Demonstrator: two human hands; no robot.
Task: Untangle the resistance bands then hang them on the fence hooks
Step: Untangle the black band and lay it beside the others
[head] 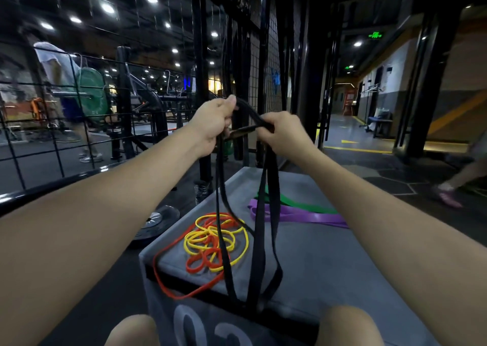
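Dim gym hall, round white ceiling spotlights (107, 8) overhead. Black wire-mesh fence panels (39, 124) left and centre, black steel weight machines (147, 103) behind. Dark grey rubber floor (369, 132) with yellow lines; green exit sign (375, 35) above corridor right.

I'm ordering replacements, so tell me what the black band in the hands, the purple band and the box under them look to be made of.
Black band: probably matte rubber or latex; it hangs limp in flat, dull strips.
Purple band: likely smooth latex; a soft sheen runs along its flat surface.
Box: seemingly padded foam under grey vinyl or leatherette, with rounded edges and a faint matte grain; its core can't be seen.
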